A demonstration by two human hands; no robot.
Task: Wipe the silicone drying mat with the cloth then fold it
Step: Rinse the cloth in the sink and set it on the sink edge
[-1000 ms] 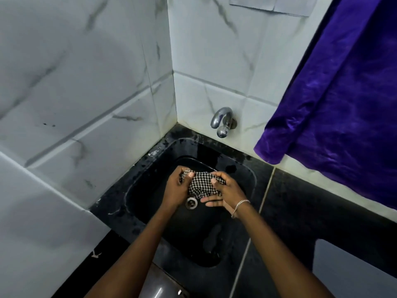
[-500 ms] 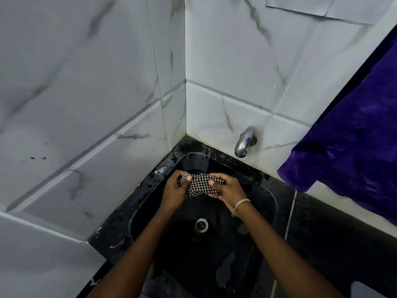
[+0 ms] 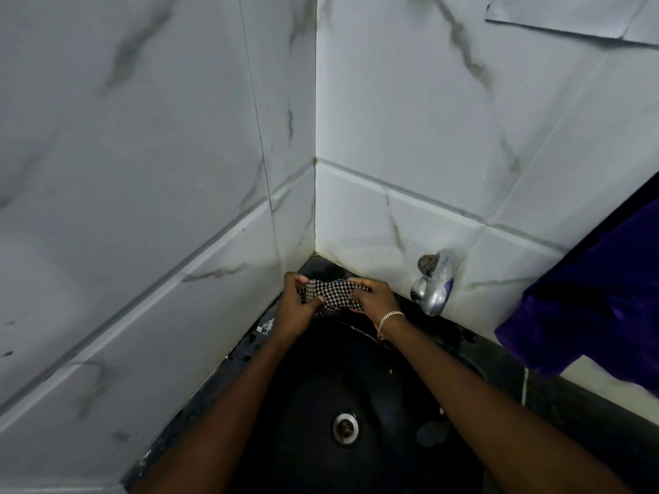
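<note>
A small black-and-white checked cloth [image 3: 333, 295] is bunched up between both my hands, held over the back of a black sink [image 3: 313, 454]. My left hand [image 3: 297, 306] grips its left end and my right hand [image 3: 371, 299], with a silver bracelet on the wrist, grips its right end. The cloth sits close to the tiled corner. No silicone drying mat is in view.
A chrome tap [image 3: 433, 287] sticks out of the wall just right of my right hand. The drain [image 3: 345, 427] lies below my arms. White marble-look tiles [image 3: 142, 208] close in on the left and back. A purple curtain [image 3: 599, 297] hangs at the right.
My view has tilted up and left, and my hands with the cloth have lifted away from the drain toward the back corner. The grey shape at the bottom right has left the frame.
</note>
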